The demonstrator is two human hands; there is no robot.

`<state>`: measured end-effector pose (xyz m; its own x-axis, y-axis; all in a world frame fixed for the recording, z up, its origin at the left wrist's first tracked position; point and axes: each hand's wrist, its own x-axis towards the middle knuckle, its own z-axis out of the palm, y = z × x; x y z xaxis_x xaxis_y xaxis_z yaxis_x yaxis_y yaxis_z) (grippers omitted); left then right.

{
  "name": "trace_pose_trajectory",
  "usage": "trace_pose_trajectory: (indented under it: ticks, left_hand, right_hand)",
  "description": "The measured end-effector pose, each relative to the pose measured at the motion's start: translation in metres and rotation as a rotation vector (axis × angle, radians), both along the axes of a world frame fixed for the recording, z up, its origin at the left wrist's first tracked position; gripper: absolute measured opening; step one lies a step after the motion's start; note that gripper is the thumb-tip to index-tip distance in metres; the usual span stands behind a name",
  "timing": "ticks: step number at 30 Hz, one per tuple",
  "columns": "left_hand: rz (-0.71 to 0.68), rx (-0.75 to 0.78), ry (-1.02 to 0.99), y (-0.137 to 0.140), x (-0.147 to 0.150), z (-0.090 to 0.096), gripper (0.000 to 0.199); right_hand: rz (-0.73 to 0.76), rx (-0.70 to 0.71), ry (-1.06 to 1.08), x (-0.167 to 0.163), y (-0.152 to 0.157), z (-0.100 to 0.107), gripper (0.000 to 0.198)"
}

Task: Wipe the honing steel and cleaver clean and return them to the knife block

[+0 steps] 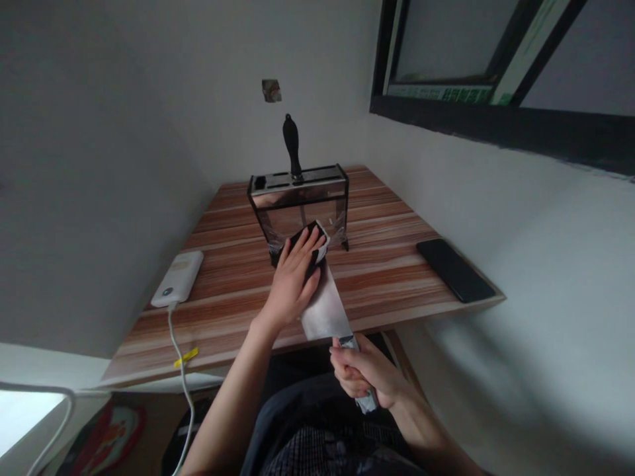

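My right hand (pixel 364 370) is closed round the grey handle of a kitchen cleaver (pixel 325 311), near the table's front edge. The cleaver's broad, pale blade points away from me over the tabletop. My left hand (pixel 297 271) grips a black block with a white edge (pixel 321 237) at the blade's far end. Whether the blade's tip goes under or into the block is hidden. Just behind stands a clear-sided knife block (pixel 278 198) with black ends, loose plastic film about its lower part, and a tool with a black handle (pixel 291 142) upright in its top.
On the wood-grain table (pixel 387 264), a white power bank (pixel 181 274) lies at left, its white cable (pixel 178 350) running off the front edge. A yellow strip (pixel 186 357) touches the cable. A black phone (pixel 455 270) lies at right, beside the wall.
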<state>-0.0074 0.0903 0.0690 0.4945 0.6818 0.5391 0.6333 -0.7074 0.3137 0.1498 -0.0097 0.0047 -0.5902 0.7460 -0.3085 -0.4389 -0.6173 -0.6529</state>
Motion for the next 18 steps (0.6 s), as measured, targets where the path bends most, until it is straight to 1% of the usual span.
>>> trace_pose_trajectory:
  ticks: [4, 8, 11, 13, 15, 18]
  left_hand:
    - [-0.09, -0.049, 0.031, -0.015, 0.004, -0.008, 0.051]
    - [-0.182, -0.126, 0.064, -0.036, 0.008, -0.016, 0.052]
    - [-0.3, -0.193, 0.098, -0.053, 0.01, -0.022, 0.051]
    - [-0.404, -0.226, 0.106, -0.063, 0.009, -0.027, 0.05]
    - [-0.47, -0.236, 0.086, -0.07, 0.008, -0.031, 0.049]
    - [-0.482, -0.218, 0.045, -0.076, 0.005, -0.036, 0.049]
  right_hand:
    - [-0.027, 0.014, -0.004, 0.002, 0.002, -0.002, 0.038]
    - [-0.033, 0.047, -0.027, 0.007, 0.004, -0.003, 0.038]
    - [-0.057, 0.049, -0.033, 0.01, 0.007, -0.005, 0.035]
    - [-0.113, 0.058, -0.047, 0.011, 0.009, -0.008, 0.034]
    - [-0.166, 0.067, -0.058, 0.011, 0.012, -0.011, 0.032]
    - [-0.184, 0.081, -0.062, 0.008, 0.014, -0.013, 0.032]
